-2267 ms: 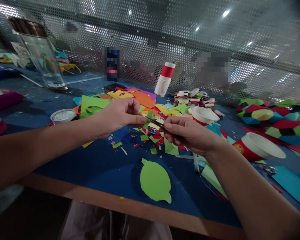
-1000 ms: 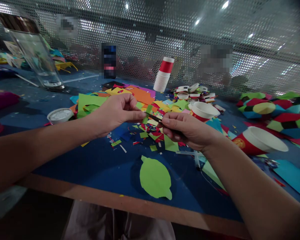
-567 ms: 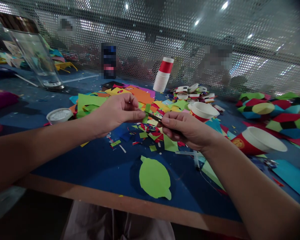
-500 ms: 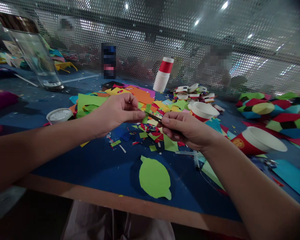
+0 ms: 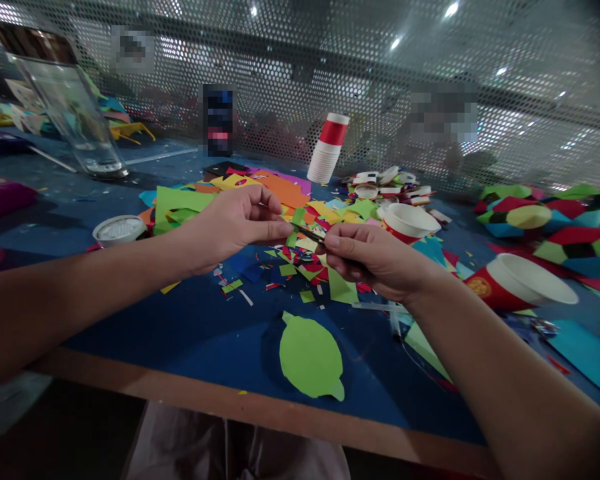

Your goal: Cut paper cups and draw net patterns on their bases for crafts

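My left hand (image 5: pixel 245 217) pinches a small strip of green paper (image 5: pixel 297 219) between thumb and fingertips, above the pile of scraps. From the other side my right hand (image 5: pixel 370 257) grips a pair of scissors (image 5: pixel 310 233). Their thin dark blades point left and meet the green strip; the handles are hidden in my fingers. Nearer to me, a green lemon-shaped paper cutout (image 5: pixel 311 357) lies flat on the blue table (image 5: pixel 180 347).
Coloured paper scraps (image 5: pixel 300 270) cover the table's middle. A glass bottle (image 5: pixel 75 110) stands at left, near a round lid (image 5: pixel 120 230). Stacked paper cups (image 5: pixel 329 148) stand behind; single cups (image 5: pixel 525 280) are at right, with patchwork paper shapes (image 5: pixel 525 213). A perforated metal screen (image 5: pixel 280 80) closes the back.
Both hands stay almost in place, with the scissors still at the green strip. The whole view has shifted very slightly.
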Motion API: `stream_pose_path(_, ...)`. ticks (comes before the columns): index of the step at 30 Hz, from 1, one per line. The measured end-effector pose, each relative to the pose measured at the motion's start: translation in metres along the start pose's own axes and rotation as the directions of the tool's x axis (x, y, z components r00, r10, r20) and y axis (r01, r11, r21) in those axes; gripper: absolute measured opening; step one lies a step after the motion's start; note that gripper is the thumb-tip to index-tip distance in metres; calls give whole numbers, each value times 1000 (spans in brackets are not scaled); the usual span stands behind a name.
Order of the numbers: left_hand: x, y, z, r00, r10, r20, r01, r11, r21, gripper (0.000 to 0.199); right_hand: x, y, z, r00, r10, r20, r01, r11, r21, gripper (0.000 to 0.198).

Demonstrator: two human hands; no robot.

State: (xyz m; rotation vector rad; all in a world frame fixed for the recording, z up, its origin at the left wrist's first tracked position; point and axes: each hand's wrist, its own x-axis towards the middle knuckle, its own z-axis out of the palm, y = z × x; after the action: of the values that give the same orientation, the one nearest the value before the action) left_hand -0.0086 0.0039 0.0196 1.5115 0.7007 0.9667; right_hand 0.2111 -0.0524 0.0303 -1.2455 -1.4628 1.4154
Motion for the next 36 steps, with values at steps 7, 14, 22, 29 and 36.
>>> stream_pose_path(7,-2,3,8,991,-137,1,137,989,53,24,2,0,0,1000,0,-19,0,1000,10,54)
stream_pose_path(14,-4,6,12,985,-154,78,144,983,114,9,1,-2,0,1000,2,-23,-1,1000,13,54)
stream_pose_path(22,-4,5,6,991,-80,103,60,981,183,19,1,-1,1,1000,2,-6,-2,1000,2,51)
stream_pose_path(29,-6,11,5,988,-98,121,64,963,263,21,1,0,1,1000,12,-9,-12,1000,-4,52)
stream_pose_path(36,-5,10,4,983,-103,151,54,954,296,20,1,0,2,1000,26,-10,-27,999,-19,55)
